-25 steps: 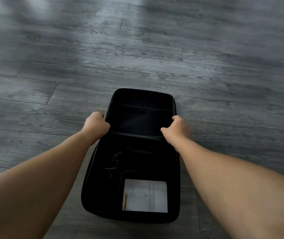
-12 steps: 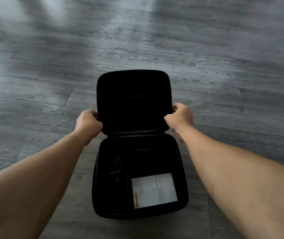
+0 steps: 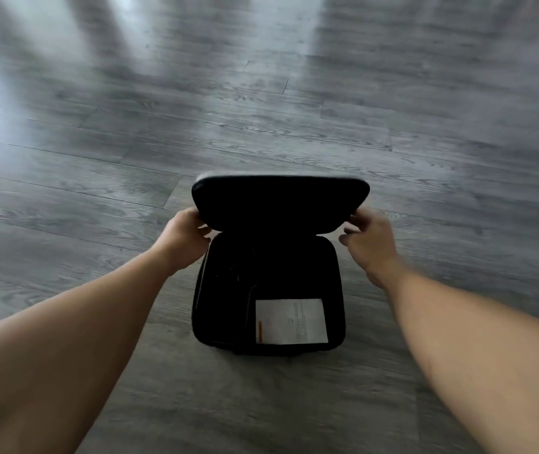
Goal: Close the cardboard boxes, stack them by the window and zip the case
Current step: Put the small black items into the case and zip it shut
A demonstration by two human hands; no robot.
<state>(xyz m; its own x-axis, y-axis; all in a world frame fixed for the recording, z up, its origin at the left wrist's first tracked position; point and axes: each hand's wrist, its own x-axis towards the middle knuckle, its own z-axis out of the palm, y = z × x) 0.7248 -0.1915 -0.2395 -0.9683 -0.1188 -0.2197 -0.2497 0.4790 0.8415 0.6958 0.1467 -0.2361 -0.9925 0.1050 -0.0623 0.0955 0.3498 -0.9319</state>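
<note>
The black hard-shell zip case [image 3: 269, 290] sits on the grey wood floor [image 3: 98, 158], its lid [image 3: 279, 204] raised at twelve o'clock. The left hand [image 3: 184, 239] and right hand [image 3: 368, 244] pinch the lid's side edges, equally near.

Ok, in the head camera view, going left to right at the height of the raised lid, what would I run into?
Bare grey floor → left hand gripping the lid's left edge → black case lid, half raised → right hand, fingers at the lid's right edge → floor again.
</note>
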